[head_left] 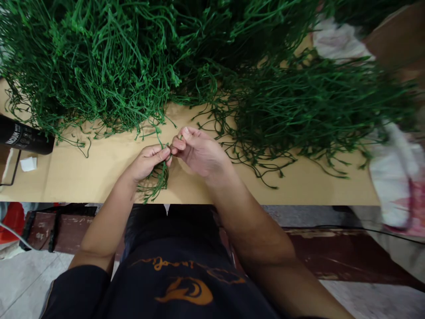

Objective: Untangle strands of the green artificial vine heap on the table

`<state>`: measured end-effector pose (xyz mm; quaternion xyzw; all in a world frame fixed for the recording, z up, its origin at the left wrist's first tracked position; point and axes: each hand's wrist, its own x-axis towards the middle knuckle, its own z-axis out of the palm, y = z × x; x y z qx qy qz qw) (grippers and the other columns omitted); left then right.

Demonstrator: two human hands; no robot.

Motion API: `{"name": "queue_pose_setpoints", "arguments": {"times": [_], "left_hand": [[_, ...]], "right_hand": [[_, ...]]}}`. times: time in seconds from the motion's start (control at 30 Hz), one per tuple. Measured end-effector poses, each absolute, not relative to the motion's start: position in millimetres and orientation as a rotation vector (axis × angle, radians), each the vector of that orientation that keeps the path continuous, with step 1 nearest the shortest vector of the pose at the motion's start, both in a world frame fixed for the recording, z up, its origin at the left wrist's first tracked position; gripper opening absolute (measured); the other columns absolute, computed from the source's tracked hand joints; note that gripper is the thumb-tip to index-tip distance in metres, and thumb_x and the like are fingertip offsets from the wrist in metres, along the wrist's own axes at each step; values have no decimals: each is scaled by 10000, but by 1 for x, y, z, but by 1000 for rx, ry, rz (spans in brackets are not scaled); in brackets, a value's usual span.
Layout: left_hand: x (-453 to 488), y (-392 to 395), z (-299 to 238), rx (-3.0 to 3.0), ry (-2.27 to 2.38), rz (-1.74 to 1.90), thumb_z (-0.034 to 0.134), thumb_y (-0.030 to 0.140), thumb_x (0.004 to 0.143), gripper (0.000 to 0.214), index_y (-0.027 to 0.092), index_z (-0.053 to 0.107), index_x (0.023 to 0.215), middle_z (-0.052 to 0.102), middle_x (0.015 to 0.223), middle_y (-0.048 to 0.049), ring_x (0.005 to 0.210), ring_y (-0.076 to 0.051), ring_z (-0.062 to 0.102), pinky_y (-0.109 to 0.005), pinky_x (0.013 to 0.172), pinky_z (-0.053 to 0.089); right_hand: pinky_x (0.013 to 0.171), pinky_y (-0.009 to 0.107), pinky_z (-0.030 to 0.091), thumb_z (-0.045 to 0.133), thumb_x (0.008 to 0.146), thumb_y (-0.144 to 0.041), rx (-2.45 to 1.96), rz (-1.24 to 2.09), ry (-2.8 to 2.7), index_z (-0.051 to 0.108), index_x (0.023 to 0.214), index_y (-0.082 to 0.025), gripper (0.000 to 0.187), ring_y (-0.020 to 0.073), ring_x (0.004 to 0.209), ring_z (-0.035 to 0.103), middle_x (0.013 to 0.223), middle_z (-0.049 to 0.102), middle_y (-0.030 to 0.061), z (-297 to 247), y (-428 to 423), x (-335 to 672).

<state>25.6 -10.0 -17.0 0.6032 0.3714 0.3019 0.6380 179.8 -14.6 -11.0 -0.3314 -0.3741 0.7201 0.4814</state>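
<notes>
My left hand [151, 160] is closed, its thumb pressing on a green plastic plant stem [160, 179]. Branching ends of this stem hang below the fingers to the table's front edge, and a thin part sticks up above the thumb. Just to the right, my right hand [201, 150] has its fingers curled in a pinch close to the left fingertips. A sliver of green shows between its thumb and fingers; the rest of what it grips is hidden.
A large heap of green plastic stems [109, 66] covers the table's back left. Another pile of stems [299, 106] lies at right. A black vacuum bottle [26, 135] and a white paper scrap [28, 164] are at left. White and pink plastic bags [392, 181] are by the right edge.
</notes>
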Motion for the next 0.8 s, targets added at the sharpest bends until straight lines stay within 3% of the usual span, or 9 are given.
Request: {"name": "queue_pose_setpoints", "arguments": {"times": [0.2, 0.4, 0.53, 0.67, 0.73, 0.8], "left_hand": [[22, -12, -17, 1459, 785, 624, 592, 580, 743, 489, 145, 520, 534, 441, 540, 17, 526, -77, 384, -263, 542, 286], [25, -8, -15, 1280, 685, 894, 591, 593, 738, 509, 160, 470, 498, 406, 510, 18, 519, -84, 403, -254, 546, 339], [29, -1, -19, 1122, 910, 1091, 550, 557, 791, 436, 174, 509, 586, 475, 567, 17, 552, -84, 467, -242, 583, 401], [29, 2, -26, 1085, 1104, 1143, 517, 486, 842, 357, 172, 573, 682, 572, 668, 12, 589, -68, 506, -227, 624, 431], [29, 3, -28, 1123, 1159, 1140, 524, 472, 842, 343, 168, 595, 699, 601, 697, 6, 601, -65, 511, -223, 632, 434], [29, 3, -30, 1179, 1191, 1139, 536, 467, 836, 339, 165, 611, 703, 617, 710, 1, 621, -66, 520, -222, 647, 438]], "right_hand": [[464, 179, 338, 659, 769, -422, -715, 1911, -857, 381, 641, -202, 377, 46, 460, 391, 514, 341, -84, -11, -14, 185], [406, 176, 215, 598, 811, -448, -593, 1969, -894, 351, 631, -212, 386, 29, 382, 165, 463, 233, -113, -5, -16, 179], [450, 201, 292, 504, 896, -326, -968, 1464, -1083, 388, 610, -205, 331, 44, 432, 357, 512, 442, -62, 10, -7, 193], [549, 249, 408, 444, 898, -194, -1439, 649, -1274, 479, 589, -180, 312, 70, 530, 496, 633, 563, 19, 29, 6, 242], [731, 348, 485, 501, 865, -188, -1770, 303, -1364, 629, 742, -116, 192, 151, 758, 611, 817, 645, 104, 39, 12, 268], [980, 450, 409, 591, 819, -196, -2123, 106, -1453, 679, 996, -48, 248, 255, 1123, 561, 1101, 633, 202, 47, 17, 288]]}}
